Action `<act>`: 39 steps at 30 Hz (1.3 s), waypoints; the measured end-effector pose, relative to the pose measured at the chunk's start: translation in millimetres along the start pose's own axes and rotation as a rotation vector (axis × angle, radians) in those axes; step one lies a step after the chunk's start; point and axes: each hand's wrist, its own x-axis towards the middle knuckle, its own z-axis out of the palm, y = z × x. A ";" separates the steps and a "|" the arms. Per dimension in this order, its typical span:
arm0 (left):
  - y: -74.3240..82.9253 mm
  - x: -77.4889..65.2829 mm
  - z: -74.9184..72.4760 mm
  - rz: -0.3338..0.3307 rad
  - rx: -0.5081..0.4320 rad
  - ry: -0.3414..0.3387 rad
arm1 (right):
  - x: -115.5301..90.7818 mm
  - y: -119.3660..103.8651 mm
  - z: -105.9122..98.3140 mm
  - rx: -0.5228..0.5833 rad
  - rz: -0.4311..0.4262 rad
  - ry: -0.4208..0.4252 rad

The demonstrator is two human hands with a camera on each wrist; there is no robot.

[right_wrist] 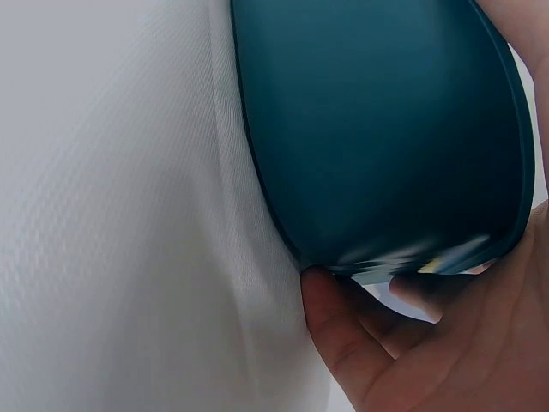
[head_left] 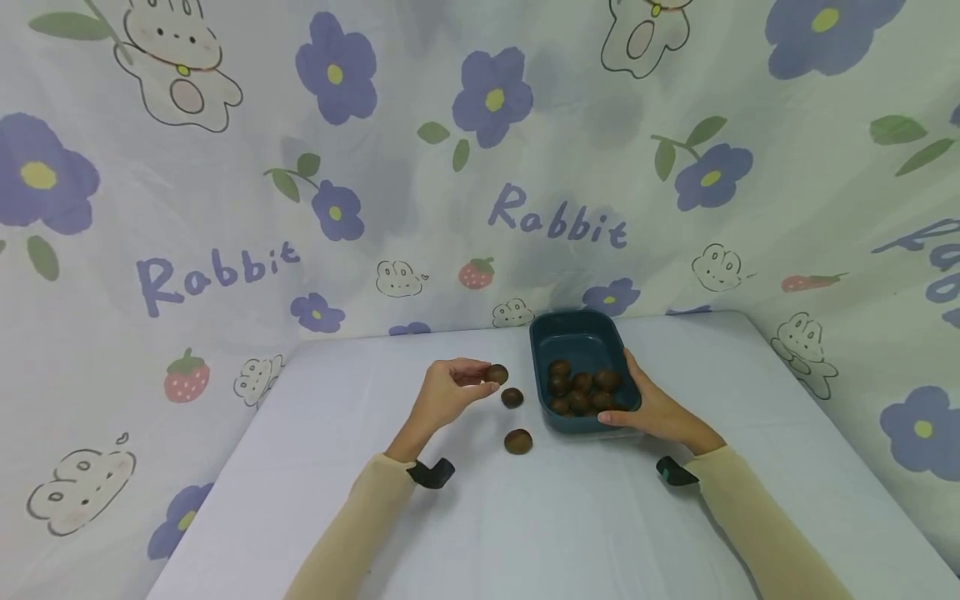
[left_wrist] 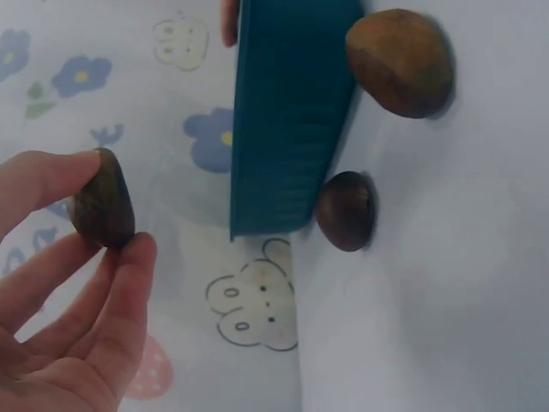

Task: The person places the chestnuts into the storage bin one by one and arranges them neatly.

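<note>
My left hand (head_left: 448,392) pinches a brown chestnut (left_wrist: 105,202) between thumb and fingertips, raised above the table left of the dish. A teal rectangular dish (head_left: 577,325) stands at the back, with several chestnuts (head_left: 581,392) gathered in its near half. The dish's near right corner is in the grip of my right hand (head_left: 660,414), thumb at the front and fingers along the right side. On the cloth to the left of the dish lie two loose chestnuts: a smaller, darker one (left_wrist: 346,211) and a larger, lighter one (left_wrist: 403,64) nearer me.
White cloth covers the table (head_left: 585,517). Behind it hangs a curtain (head_left: 420,192) printed with rabbits and flowers, close to the dish's far end. Black straps (head_left: 432,473) sit at both wrists, over beige sleeves.
</note>
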 end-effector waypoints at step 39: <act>-7.5 103.1 64.5 0.060 0.150 -0.061 | 0.6 4.7 -1.3 0.003 0.002 0.003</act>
